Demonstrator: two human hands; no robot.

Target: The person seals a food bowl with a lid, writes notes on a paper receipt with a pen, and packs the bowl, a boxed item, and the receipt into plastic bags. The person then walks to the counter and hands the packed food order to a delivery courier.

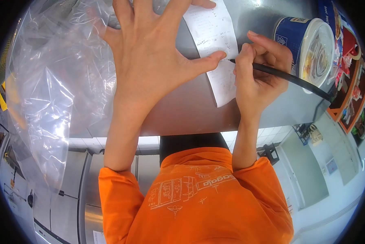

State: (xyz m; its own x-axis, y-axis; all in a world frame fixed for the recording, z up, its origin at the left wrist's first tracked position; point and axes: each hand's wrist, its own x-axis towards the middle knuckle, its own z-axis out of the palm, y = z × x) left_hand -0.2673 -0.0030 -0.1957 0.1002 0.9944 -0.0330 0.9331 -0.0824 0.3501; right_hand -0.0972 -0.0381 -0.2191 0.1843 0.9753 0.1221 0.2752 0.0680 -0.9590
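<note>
Head view: we look down on a grey counter [274, 110], where a narrow paper slip [212, 42] lies with lines of writing across its face.
Left hand [146, 61]: we see it spread wide, grasping nothing, its thumb tip set on the slip and another fingertip over the slip's far part.
Right hand [259, 83]: just right of the slip, it grips a black pen [291, 77] between thumb and fingers.
Pen tip: over the slip, close beside the left thumb; whether it meets the surface, we cannot tell.
Plastic: left of the slip, beyond the left hand, we find a crumpled clear plastic bag [48, 73].
Tub: right of the slip, past the right hand, stands a blue tub [303, 49] with a pale-rimmed, see-through lid.
Shirt: nearer us than the slip, an orange shirt [207, 203] with white print.
</note>
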